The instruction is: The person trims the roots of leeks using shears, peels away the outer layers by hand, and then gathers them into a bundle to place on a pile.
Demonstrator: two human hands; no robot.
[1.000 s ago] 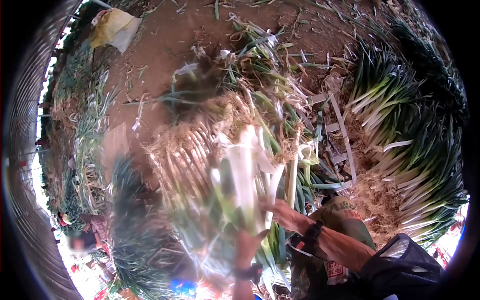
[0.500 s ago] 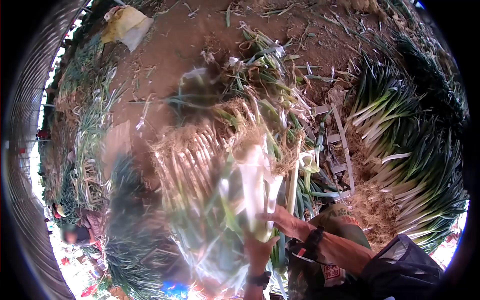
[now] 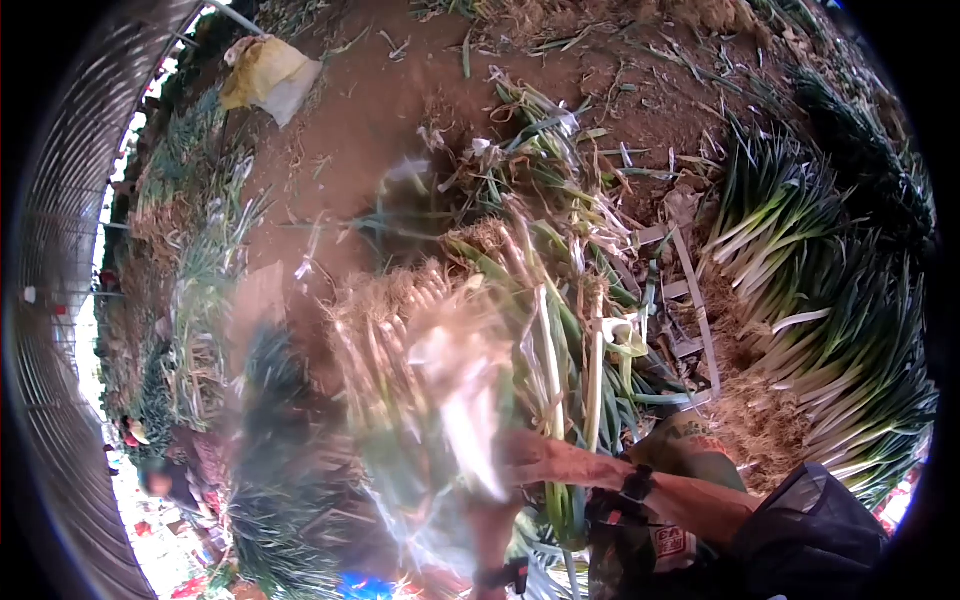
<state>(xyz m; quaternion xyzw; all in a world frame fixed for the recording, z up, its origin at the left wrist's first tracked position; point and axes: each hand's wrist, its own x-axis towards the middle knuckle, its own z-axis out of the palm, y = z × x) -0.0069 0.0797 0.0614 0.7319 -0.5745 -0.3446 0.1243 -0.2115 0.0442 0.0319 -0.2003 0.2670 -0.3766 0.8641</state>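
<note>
A small bunch of thick white green onions [image 3: 467,425] is held roots upward in front of me, smeared by motion. My right hand [image 3: 522,458] is closed on the stalks from the right side. Just below, my left hand [image 3: 490,525] is wrapped round their lower part; its fingers are blurred. Directly behind the held bunch lies a row of rooty green onions [image 3: 375,325], on and beside a clear plastic sheet [image 3: 415,525]. Loose stalks and peeled leaves [image 3: 545,330] are heaped to the right of it.
Stacked green onions [image 3: 850,350] line the right side, roots facing me. More leafy bundles [image 3: 275,480] and a pile [image 3: 205,290] stand at left. A yellow and white sack [image 3: 275,80] lies on the brown soil [image 3: 370,130]. Another person [image 3: 175,485] is at lower left.
The held green onions have swung left and down, their root ends now tilting left. Both hands have shifted slightly left with them. The whole view has moved a little.
</note>
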